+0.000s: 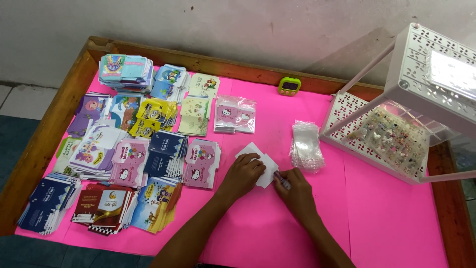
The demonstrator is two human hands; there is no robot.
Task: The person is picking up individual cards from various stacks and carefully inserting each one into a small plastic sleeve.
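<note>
Both hands rest on the pink table point(386, 218), just left of the stack of clear bags point(306, 145): the left hand point(243, 174) presses on white cards point(261, 160), and the right hand point(296, 189) pinches a small item at their edge. Card stacks point(134, 149) lie far left of the bags. A white rack point(396, 124) stands to their right and a green timer point(289, 86) behind them.
</note>
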